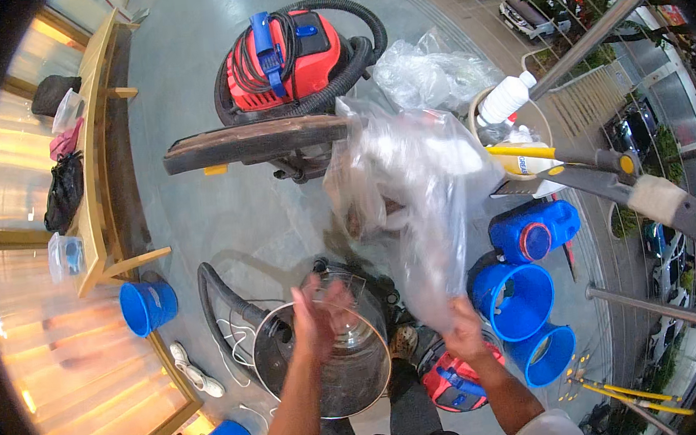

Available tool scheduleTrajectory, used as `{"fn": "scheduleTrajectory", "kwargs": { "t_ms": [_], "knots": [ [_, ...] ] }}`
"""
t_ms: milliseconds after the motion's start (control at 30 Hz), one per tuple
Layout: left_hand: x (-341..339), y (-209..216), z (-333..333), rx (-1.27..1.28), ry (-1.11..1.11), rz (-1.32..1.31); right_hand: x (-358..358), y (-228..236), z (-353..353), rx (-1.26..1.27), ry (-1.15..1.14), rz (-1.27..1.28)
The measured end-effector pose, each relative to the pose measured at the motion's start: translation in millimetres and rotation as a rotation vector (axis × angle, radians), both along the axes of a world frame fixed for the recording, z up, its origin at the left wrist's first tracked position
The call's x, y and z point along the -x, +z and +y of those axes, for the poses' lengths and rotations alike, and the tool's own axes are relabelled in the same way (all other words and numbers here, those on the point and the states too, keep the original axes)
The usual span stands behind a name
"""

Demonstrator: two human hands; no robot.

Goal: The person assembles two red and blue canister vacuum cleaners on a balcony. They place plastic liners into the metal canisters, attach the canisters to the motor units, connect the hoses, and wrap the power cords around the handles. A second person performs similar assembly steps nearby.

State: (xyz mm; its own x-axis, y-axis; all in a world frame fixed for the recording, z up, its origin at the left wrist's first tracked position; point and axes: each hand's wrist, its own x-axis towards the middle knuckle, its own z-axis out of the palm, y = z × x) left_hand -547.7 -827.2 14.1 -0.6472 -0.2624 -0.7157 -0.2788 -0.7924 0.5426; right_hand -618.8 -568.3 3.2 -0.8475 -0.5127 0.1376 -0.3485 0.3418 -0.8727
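My right hand (462,333) is closed on the lower end of a crumpled clear plastic bag (433,211). The bag stretches up and away from it, with a whitish bulk in its upper part. Over the open metal drum (328,383) of a vacuum cleaner hangs my left hand (315,322), its fingers blurred but apart, holding nothing. A black hose (227,296) joins the drum's left side. Beside the drum, below my right hand, lies a red and black vacuum head (459,380) with a blue latch.
Ahead stands a red vacuum cleaner (291,62) with its cord and hose coiled on it. Blue buckets (518,298) and a blue jerrycan (533,231) stand at right, near a bin (478,109) with a white bottle (506,99). A wooden bench (98,155) runs along the left.
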Motion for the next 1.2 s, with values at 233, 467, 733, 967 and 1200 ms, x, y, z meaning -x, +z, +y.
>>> {"fn": "scheduleTrajectory", "kwargs": {
  "t_ms": [233,467,733,967,1200],
  "knots": [
    [129,-96,7,0.452,-0.873,-0.137,-71,-88,8,-0.191,0.148,-0.188],
    [60,-148,16,0.762,-0.782,-0.175,-55,-93,0,-0.682,-0.002,-0.502],
    [55,-105,28,0.348,-0.734,-0.011,-32,-113,-78,0.120,-0.287,-0.923],
    [67,-103,0,0.416,-0.562,0.020,-23,-111,-30,0.786,-1.018,-0.888],
    [82,-92,-34,-0.008,-0.017,0.234,4,-111,63,1.579,-1.179,-0.664]
  ]
}}
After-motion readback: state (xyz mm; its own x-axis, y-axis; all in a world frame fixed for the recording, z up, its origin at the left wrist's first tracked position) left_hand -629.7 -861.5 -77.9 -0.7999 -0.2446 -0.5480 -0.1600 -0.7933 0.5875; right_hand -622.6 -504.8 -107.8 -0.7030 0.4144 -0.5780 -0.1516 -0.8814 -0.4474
